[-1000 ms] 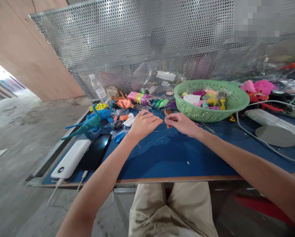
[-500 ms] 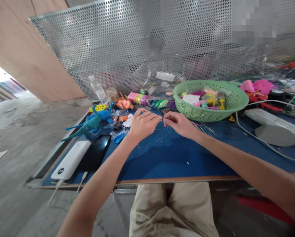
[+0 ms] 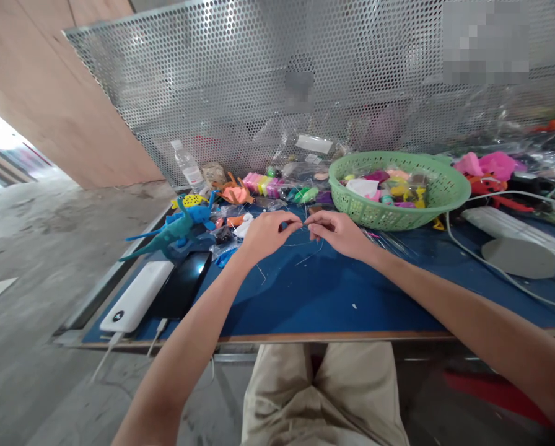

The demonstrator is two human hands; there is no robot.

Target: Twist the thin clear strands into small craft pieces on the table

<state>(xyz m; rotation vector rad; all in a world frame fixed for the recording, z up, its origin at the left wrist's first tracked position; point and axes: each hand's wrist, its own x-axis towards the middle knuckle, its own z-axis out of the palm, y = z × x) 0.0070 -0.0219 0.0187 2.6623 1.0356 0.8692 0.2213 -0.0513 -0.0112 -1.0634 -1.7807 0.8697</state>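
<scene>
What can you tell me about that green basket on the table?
The green basket is a wide, shallow, roundish one that looks like plastic, its wall pierced with many small holes. It sits upright on the blue tabletop, in front of the perforated metal panel and beyond the right hand, which does not appear to touch it. Inside are yellow, pink and purple pieces and something white. A white cable runs close by its right side.

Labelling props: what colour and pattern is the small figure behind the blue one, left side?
Yellow with dark spots; shows best in the head view.
</scene>
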